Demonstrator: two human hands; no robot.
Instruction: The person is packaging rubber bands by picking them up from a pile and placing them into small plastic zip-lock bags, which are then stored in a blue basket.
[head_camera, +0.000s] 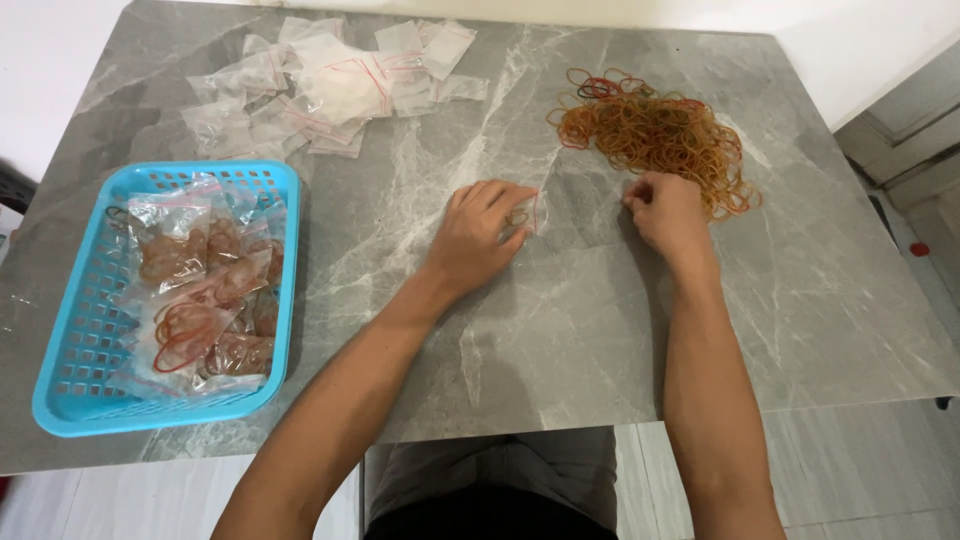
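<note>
A small clear plastic zip bag with a red seal line (540, 212) is pinched at its edge between the thumb and curled fingertips of the left hand (478, 237), which is laid palm down on the grey marble-patterned tabletop (560, 330). A few tan rubber bands can be made out through the bag, just under the fingertips. The bag is spread flat on the table to the right of those fingers, in the gap between the two hands.

The right hand (668, 212) is closed into a loose fist, knuckles up, with the fingertips tucked under at the near edge of a loose heap of orange, tan and red rubber bands (655, 135). The heap is touched by the knuckles, but whether any band is caught inside the curled fingers cannot be told, since the fingertips are hidden. The rest of the heap is spread beyond and to the right of the fingers.

Well away to the left of the left fingers, a bright blue plastic lattice basket (75, 330) is seen, filled with sealed clear bags of rubber bands (200, 300). Beyond the left fingers, at the far side of the table, a scattered pile of empty clear zip bags (330, 85) is laid.
</note>
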